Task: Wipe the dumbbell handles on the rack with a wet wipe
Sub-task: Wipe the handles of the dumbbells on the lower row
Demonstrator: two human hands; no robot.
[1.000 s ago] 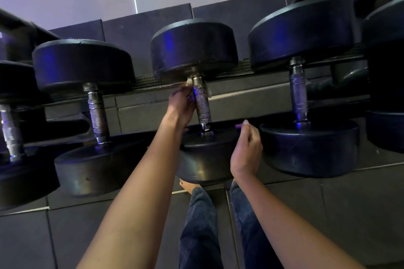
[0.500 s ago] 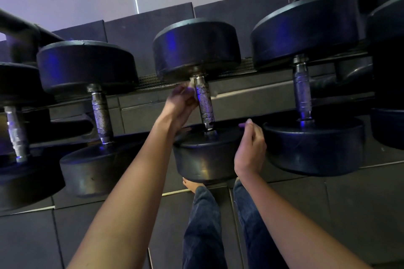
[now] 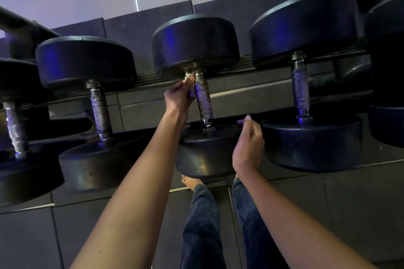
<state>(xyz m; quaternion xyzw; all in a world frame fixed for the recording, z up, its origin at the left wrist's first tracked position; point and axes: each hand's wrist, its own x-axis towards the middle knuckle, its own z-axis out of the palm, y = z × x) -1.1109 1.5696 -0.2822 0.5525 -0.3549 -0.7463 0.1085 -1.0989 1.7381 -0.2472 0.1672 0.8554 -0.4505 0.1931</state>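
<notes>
Black rubber dumbbells lie side by side on a dark rack (image 3: 251,94). The middle dumbbell's knurled metal handle (image 3: 203,100) stands straight in front of me. My left hand (image 3: 178,97) pinches a small white wet wipe (image 3: 189,77) against the upper left side of that handle, just under the far weight head (image 3: 194,43). My right hand (image 3: 248,144) rests with curled fingers on the right edge of the near weight head (image 3: 207,153).
More dumbbell handles stand to the left (image 3: 100,113), far left (image 3: 15,129) and right (image 3: 300,91). Dark floor tiles (image 3: 349,214) lie below the rack. My legs in jeans (image 3: 203,225) and a bare foot (image 3: 190,181) are near the rack's base.
My left hand has slid up the middle handle toward the far weight head, and the white wipe now shows at my fingertips. My right hand keeps its place on the near head.
</notes>
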